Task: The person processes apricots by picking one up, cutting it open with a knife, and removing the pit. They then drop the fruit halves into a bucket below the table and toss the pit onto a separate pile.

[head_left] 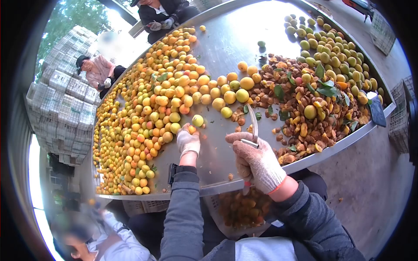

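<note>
My left hand (188, 141), in a pale work glove, is at the right edge of a large heap of apricots (161, 100). Its fingers are curled on a small orange apricot (192, 129), which they partly hide. A greenish-yellow apricot (197, 120) lies just beyond the fingertips. In my right hand (259, 163), also gloved, is a curved knife (253, 124) with its blade pointing up and away from me. To the right of the blade spreads a pile of brown pits and cut apricot pieces (305, 108) mixed with green leaves.
The metal table (226, 39) has a raised rim. Greener fruit (335, 56) covers its far right. A dark phone-like object (377, 111) leans at the right rim. Below the near edge sits a container of apricot halves (244, 209). Other people work around the table; crates (65, 100) are stacked at left.
</note>
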{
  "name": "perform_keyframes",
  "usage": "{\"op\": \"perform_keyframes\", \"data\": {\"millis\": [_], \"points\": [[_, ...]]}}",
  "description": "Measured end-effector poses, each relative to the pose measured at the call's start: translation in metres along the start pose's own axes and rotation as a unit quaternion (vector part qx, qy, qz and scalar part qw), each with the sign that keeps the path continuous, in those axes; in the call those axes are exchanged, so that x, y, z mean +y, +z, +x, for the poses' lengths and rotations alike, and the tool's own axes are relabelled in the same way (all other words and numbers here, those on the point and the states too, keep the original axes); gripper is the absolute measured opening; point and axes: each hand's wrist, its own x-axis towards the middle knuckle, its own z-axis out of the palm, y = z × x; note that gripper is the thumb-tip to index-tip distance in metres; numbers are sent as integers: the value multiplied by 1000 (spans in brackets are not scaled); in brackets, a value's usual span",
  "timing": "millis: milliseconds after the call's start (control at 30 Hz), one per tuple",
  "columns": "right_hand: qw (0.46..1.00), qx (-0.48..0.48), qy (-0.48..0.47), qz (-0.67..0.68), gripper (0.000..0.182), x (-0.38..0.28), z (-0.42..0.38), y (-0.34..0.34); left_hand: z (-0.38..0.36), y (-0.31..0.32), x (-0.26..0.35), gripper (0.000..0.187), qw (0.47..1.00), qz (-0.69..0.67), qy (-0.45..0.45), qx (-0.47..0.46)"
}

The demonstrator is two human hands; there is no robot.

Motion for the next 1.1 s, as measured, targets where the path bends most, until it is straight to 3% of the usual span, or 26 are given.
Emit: {"op": "perform_keyframes", "data": {"millis": [33, 67, 100, 167, 233, 267, 333, 433, 500, 533, 567, 633, 667, 700, 833, 933, 1000, 1100], "points": [[1000, 4, -2, 0, 25, -5, -1, 1, -1, -3, 4, 39, 1000, -1, 3, -2], [998, 20, -39, -54, 26, -11, -1, 1, -3, -7, 7, 39, 979, -189, -40, -63], [991, 36, -74, -107, 27, -15, -2, 2, -8, -13, 9, 39, 918, -368, -83, -122], [991, 43, -72, -104, 25, -10, 2, 1, -36, -32, 19, 37, 897, -411, -112, -113], [978, 10, -111, -177, 19, 2, 5, 4, -60, -40, 9, 36, 676, -710, -17, -198], [971, 11, -118, -209, 16, 7, 5, 6, -72, -47, 13, 36, 677, -711, -16, -192], [968, -6, -108, -225, 15, 16, 5, 8, -98, -61, 23, 32, 550, -812, -24, -193], [947, -32, -119, -296, 17, 33, 6, 6, -123, -71, 24, 30, 516, -835, -15, -191], [921, -70, -170, -343, 15, 47, 7, 7, -135, -77, 23, 28, 519, -833, -2, -191], [903, -96, -225, -353, 16, 51, 8, 11, -140, -80, 23, 28, 554, -811, 34, -185], [902, -100, -229, -351, 16, 52, 3, 12, -144, -83, 24, 29, 589, -785, 69, -178], [864, -115, -204, -445, 18, 47, -8, 17, -153, -93, 26, 33, 574, -798, 58, -172], [845, -118, -219, -473, 20, 46, -10, 19, -156, -98, 27, 37, 612, -772, 69, -157], [845, -121, -223, -471, 20, 47, -10, 21, -159, -102, 29, 41, 647, -745, 79, -142], [836, -113, -222, -489, 19, 47, -11, 24, -169, -110, 39, 49, 636, -758, 58, -128], [822, -115, -235, -505, 17, 47, -10, 21, -172, -108, 41, 50, 653, -745, 100, -92], [816, -114, -246, -511, 17, 46, -10, 19, -173, -107, 43, 52, 704, -704, 70, -66], [812, -108, -253, -514, 17, 47, -10, 18, -180, -110, 57, 66, 725, -684, 69, -41]]}}
